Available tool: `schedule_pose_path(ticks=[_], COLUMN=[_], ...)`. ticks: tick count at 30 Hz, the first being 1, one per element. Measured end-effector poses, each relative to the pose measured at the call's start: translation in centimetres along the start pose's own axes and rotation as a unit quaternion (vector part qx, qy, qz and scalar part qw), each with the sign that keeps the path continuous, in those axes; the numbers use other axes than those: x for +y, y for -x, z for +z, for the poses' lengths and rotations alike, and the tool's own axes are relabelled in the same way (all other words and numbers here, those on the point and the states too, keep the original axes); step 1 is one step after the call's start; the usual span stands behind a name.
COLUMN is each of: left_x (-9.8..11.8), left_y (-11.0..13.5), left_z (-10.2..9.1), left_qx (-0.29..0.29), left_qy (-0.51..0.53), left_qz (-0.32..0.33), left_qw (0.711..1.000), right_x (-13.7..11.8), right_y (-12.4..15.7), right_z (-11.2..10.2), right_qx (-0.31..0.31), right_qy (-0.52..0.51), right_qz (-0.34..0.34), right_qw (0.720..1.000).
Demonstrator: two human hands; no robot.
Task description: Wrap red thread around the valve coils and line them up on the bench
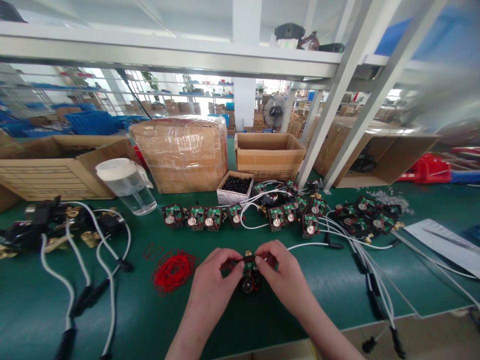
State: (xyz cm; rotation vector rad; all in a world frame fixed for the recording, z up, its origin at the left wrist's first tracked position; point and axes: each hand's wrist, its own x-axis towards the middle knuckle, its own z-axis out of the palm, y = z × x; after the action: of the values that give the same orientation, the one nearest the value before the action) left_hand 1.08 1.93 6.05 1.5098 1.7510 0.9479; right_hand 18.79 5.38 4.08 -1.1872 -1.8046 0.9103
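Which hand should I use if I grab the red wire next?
Probably your left hand: the red wire lies on its side, while your right hand is across the small circuit-board unit. Both are busy at that unit, so the left would have to leave it first.

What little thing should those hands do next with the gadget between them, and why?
Perhaps a gentle, even press: the left hand and right hand have their fingers at opposite sides of the small gadget, near its far end, so pushing together might stop it tipping.
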Motion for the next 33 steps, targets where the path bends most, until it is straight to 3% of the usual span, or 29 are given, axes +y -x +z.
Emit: schedule_pose_path(ticks=[19,33], left_x=[0.0,-1.3], left_y=[-0.2,0.3], left_z=[0.1,0.6], left_qx=[0.011,0.044], left_qy=[0.009,0.065], left_qz=[0.019,0.039], left_qw=[1.0,0.996], right_x=[-0.1,1.4], right_y=[-0.6,-0.2], right_z=[0.6,0.7], right_qx=[-0.006,-0.032], right_qy=[0.016,-0.1], right_qz=[0.009,0.039], right_qw=[1.0,0.994])
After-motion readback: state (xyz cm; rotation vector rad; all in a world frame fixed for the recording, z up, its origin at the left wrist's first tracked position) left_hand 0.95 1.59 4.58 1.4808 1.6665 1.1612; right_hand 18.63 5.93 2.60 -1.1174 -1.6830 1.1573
